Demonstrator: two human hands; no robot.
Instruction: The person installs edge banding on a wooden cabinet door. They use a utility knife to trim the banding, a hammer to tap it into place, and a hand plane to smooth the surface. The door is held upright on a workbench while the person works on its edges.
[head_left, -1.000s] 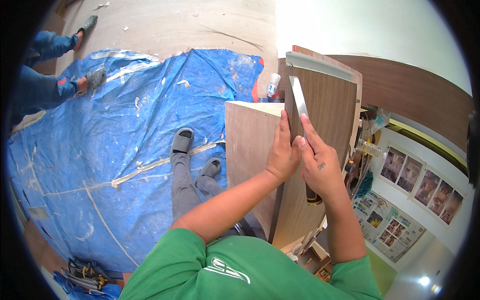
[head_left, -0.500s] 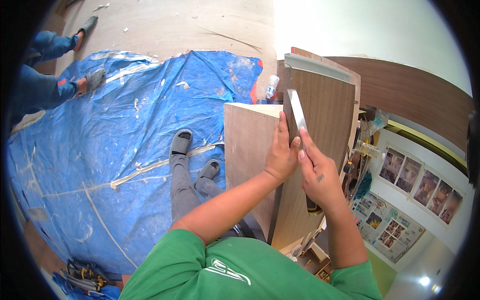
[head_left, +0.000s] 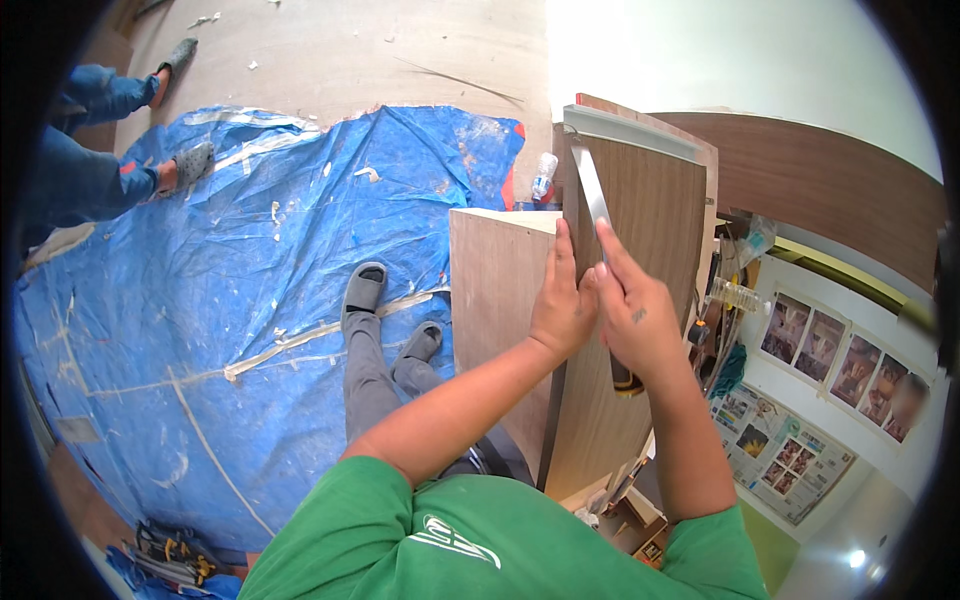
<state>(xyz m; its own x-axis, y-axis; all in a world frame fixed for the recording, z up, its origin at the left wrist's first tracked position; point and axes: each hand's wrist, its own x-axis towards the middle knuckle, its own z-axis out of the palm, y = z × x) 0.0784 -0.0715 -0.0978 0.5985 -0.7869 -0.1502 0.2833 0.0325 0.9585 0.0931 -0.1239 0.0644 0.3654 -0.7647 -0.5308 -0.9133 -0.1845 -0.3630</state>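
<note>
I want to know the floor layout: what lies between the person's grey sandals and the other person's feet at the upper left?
In the head view, only the blue tarp, creased and streaked with white, lies between the grey sandals and the other person's feet.

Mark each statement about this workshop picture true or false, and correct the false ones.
1. The right hand holds a flat metal blade against the upright wooden panel. True.
2. The left hand rests on the floor. False: it is pressed to the panel beside the right hand.
3. A blue tarpaulin covers the floor. True.
4. The person wears a red shirt. False: it is green.
5. A plastic bottle stands beyond the panel. True.
</note>
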